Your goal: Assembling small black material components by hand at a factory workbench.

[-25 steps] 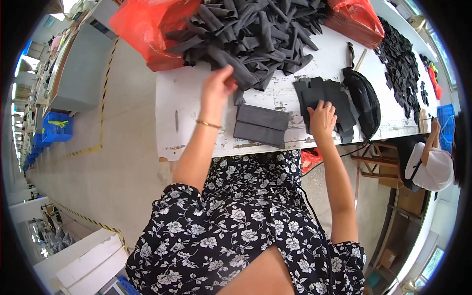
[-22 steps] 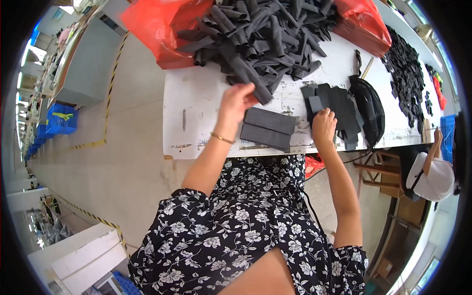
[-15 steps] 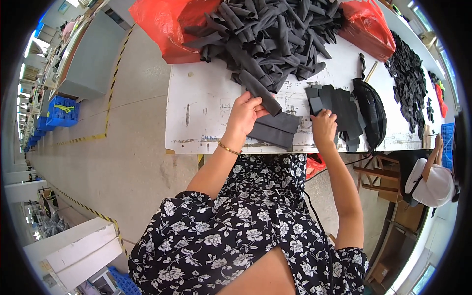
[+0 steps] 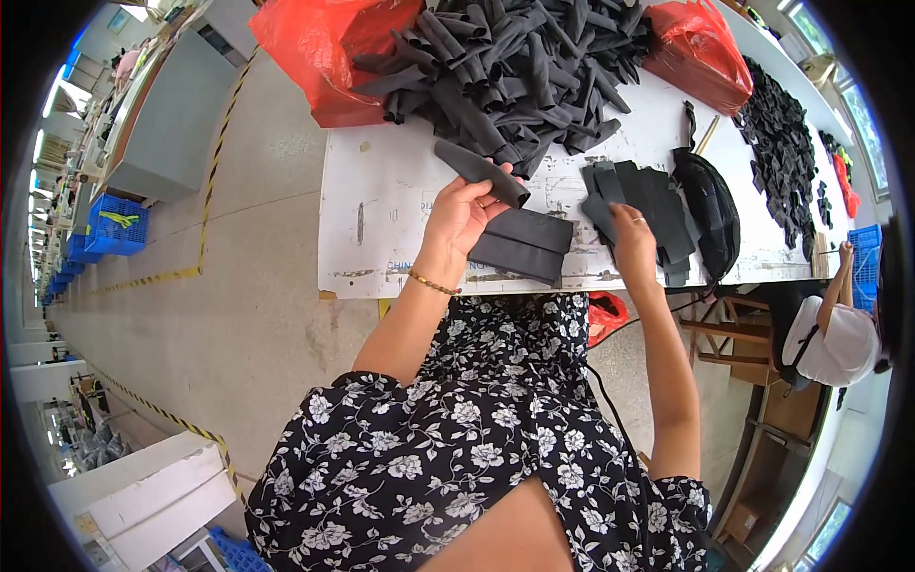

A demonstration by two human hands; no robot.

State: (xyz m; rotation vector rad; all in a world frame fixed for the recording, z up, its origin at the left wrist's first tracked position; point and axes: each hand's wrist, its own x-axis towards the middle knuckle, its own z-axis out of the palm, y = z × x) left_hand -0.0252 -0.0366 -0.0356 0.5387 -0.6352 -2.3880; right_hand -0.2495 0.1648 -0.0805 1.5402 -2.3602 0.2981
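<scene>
My left hand (image 4: 461,212) is closed round a dark grey fabric tube (image 4: 481,173), held above the white table at the near side of a big heap of similar tubes (image 4: 534,71). Below it on the table lies a flat dark folded fabric piece (image 4: 519,245) with a seam line across it. My right hand (image 4: 633,238) pinches a small flat dark strip (image 4: 599,215) at the left edge of a spread of overlapping flat dark pieces (image 4: 658,210). The fingertips under the strip are partly hidden.
A black zipped pouch (image 4: 705,212) lies right of the flat pieces. Red plastic bags (image 4: 701,57) flank the heap. Many small dark pieces (image 4: 780,143) cover the table's far right. Another person (image 4: 834,338) works at the right. Blue crates (image 4: 118,227) stand at the left.
My left hand has tilted the tube flatter and shifted it slightly left. My right hand has turned a little, and its strip has moved slightly left and down.
</scene>
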